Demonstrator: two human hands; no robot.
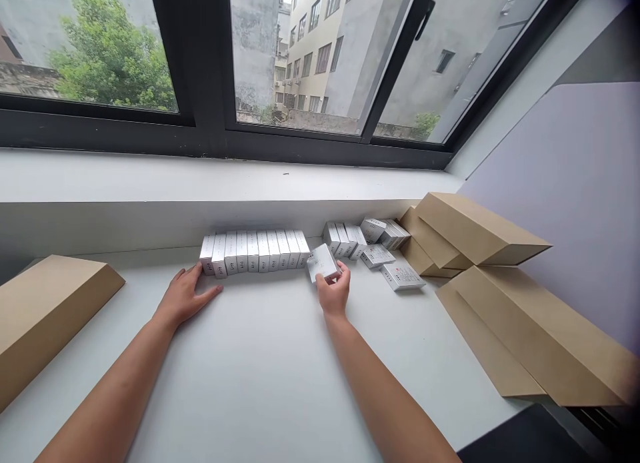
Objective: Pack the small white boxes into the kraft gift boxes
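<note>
A row of small white boxes (259, 252) stands on edge, side by side, along the back of the white table (260, 356). My left hand (185, 294) rests at the row's left end, fingers spread, its fingertips against the outermost box. Between the thumb and fingers of my right hand (334, 291) is one small white box (323, 262), tilted, close to the row's right end. Beyond it, a shorter group of white boxes (344, 239) leans together. Some loose white boxes (403, 275) lie flat or tilted to the right of that group.
Brown cardboard boxes (540, 330) are piled at the right. Another brown cardboard box (55, 296) lies at the left. Behind the table rises a white window sill (225, 180) below dark-framed windows. A black object (530, 440) shows at the lower right corner.
</note>
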